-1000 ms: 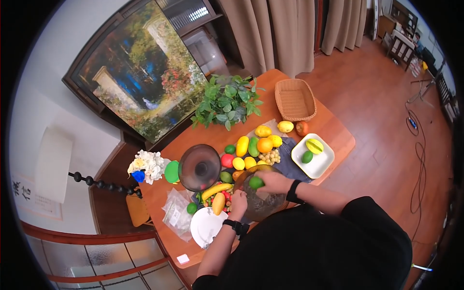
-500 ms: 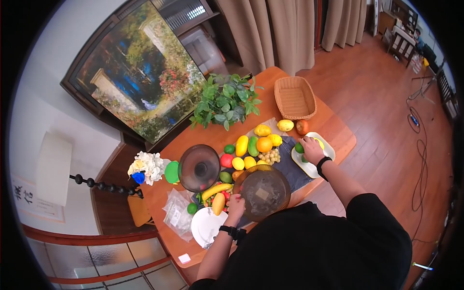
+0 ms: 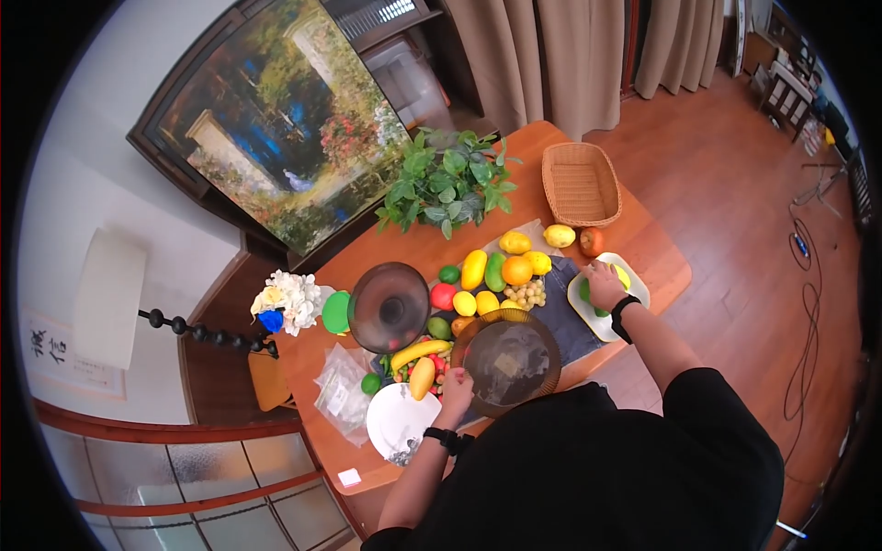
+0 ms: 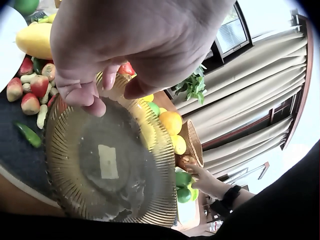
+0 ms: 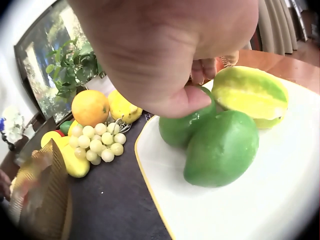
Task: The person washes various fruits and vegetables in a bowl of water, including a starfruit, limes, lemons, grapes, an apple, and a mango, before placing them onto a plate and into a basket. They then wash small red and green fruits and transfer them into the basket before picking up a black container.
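My right hand is over the white tray, its thumb and curled fingers pinching a green fruit. In the right wrist view that fruit touches a second green fruit, and a yellow-green star fruit lies beside them on the tray. My left hand grips the left rim of a ribbed amber glass bowl. The left wrist view shows its fingertips over the rim of the bowl, with a pale label at the bottom.
Behind the bowl are an orange, grapes and several yellow fruits. A dark glass dish, bananas, a white plate and a plastic bag stand left. A wicker basket and a plant are at the back.
My right hand has carried the green fruit from over the glass bowl rightward to the white tray, where it is now lower. My left hand has stayed at the bowl's rim. The head view has shifted slightly.
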### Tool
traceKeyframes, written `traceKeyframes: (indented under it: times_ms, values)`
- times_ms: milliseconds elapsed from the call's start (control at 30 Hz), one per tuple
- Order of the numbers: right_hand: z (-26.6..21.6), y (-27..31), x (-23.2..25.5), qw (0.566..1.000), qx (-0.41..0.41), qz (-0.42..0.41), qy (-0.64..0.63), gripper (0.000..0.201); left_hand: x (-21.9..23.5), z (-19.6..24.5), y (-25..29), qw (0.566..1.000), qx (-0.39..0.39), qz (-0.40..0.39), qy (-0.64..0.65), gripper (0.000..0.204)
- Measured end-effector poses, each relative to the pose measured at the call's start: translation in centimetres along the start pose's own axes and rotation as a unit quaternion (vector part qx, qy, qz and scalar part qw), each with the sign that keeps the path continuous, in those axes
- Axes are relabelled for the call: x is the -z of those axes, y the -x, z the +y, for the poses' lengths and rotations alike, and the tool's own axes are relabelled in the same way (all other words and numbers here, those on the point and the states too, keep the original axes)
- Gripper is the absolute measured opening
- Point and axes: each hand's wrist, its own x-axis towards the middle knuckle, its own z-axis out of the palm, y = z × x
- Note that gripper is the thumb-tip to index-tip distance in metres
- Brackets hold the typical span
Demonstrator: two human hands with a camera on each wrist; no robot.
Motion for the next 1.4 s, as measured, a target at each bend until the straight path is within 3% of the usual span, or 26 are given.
traceKeyframes:
  times_ms: [300,400,500,633,700,833,900,967,1033,1067,1100,1133,1167,1233,1333,1400]
  values:
    - [-0.6,-0.5,-0.2,0.99,0.03,0.097,-0.1,0.05,-0.1,0.8,1.1,1.0,0.001,-0.001,-0.001,0.036]
    - [-5.3,-1.3,2.3,0.976,0.085,0.104,-0.173,0.058,-0.2,2.0,1.8,0.998,0.039,-0.011,0.045,0.038]
    - [-9.4,-3.7,1.1,0.97,0.149,0.141,-0.127,0.068,-0.5,2.4,2.0,0.998,0.025,-0.032,0.055,0.039]
    - [-13.0,-6.4,-0.4,0.976,0.171,0.121,-0.065,0.068,-0.7,2.8,2.5,0.999,-0.003,-0.024,0.04,0.039]
    - [-14.0,-7.3,-1.0,0.989,0.12,0.088,-0.009,0.067,-0.5,3.0,2.7,0.999,-0.007,-0.024,0.037,0.039]
    - [-14.7,-7.3,0.5,0.994,0.097,0.054,-0.019,0.064,0.0,3.0,2.8,0.999,-0.004,-0.009,0.036,0.041]
    - [-15.0,-6.5,1.4,0.991,0.104,0.065,-0.059,0.067,0.2,2.8,2.6,0.999,-0.004,-0.013,0.048,0.041]
    - [-15.6,-4.7,1.4,0.945,0.115,0.116,-0.284,0.07,0.2,2.7,2.4,0.998,-0.004,-0.02,0.06,0.041]
    - [-16.8,-0.9,2.4,0.936,0.161,0.068,-0.306,0.071,0.1,2.6,2.1,0.994,-0.032,-0.066,0.081,0.038]
    - [-17.8,1.1,3.5,0.909,0.138,-0.062,-0.388,0.073,-0.1,3.1,2.1,0.994,-0.031,-0.07,0.081,0.038]
    - [-18.7,3.1,5.0,0.876,0.129,-0.172,-0.431,0.073,-0.4,4.0,2.0,0.988,0.023,-0.086,0.127,0.039]
    - [-18.9,4.1,1.5,0.902,0.2,-0.118,-0.363,0.073,-0.6,4.9,2.1,0.977,0.078,-0.101,0.171,0.042]
    - [-19.6,5.6,1.6,0.901,0.21,-0.135,-0.356,0.07,-0.8,6.0,2.4,0.977,0.078,-0.107,0.168,0.042]
    - [-20.9,7.2,0.2,0.894,0.204,-0.181,-0.354,0.071,-0.9,7.7,3.1,0.947,0.137,-0.2,0.211,0.055]
    - [-20.3,6.9,-2.1,0.891,0.24,-0.151,-0.356,0.064,-1.3,5.3,1.8,0.957,0.141,-0.192,0.165,0.051]
    - [-19.2,5.6,-3.4,0.867,0.111,-0.235,-0.425,0.057,-1.3,4.0,1.2,0.961,0.148,-0.173,0.156,0.05]
